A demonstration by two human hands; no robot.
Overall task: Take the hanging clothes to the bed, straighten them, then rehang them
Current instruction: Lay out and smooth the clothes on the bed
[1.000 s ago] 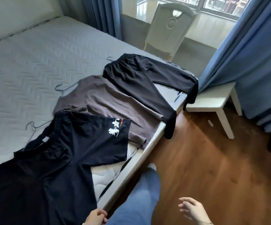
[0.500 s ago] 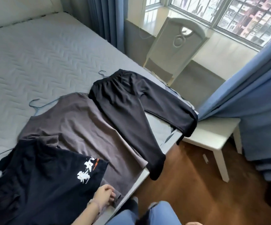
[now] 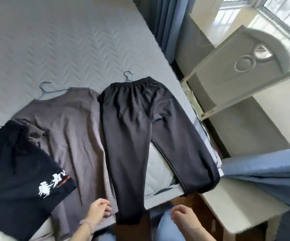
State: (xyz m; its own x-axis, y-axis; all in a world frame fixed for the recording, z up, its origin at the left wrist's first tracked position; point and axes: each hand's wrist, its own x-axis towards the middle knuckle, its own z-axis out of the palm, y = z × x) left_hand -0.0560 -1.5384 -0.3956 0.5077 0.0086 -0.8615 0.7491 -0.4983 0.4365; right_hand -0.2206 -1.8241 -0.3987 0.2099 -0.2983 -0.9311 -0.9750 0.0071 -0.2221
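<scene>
Three garments lie flat on the grey quilted bed (image 3: 62,40). At the left is a black T-shirt (image 3: 15,171) with a white print, partly overlapping a grey shirt (image 3: 71,136) in the middle. Black trousers (image 3: 140,136) lie on the right, their cuffs hanging over the bed edge. Wire hanger hooks stick out above the grey shirt (image 3: 45,87) and above the trousers' waistband (image 3: 127,75). My left hand (image 3: 98,211) has curled fingers pinching the grey shirt's bottom hem, beside the left trouser cuff. My right hand (image 3: 184,218) hovers off the bed edge, fingers loosely bent and holding nothing.
A white chair (image 3: 245,66) stands by the window past the bed's right side. A white side table (image 3: 236,206) sits at the bed corner, with a blue curtain (image 3: 271,171) draped over it. My jeans-clad leg (image 3: 167,230) is over the wooden floor.
My view has moved closer over the bed. My left hand has come up to the grey shirt's hem and shifted right along it. My right hand has risen into view near the trouser cuff.
</scene>
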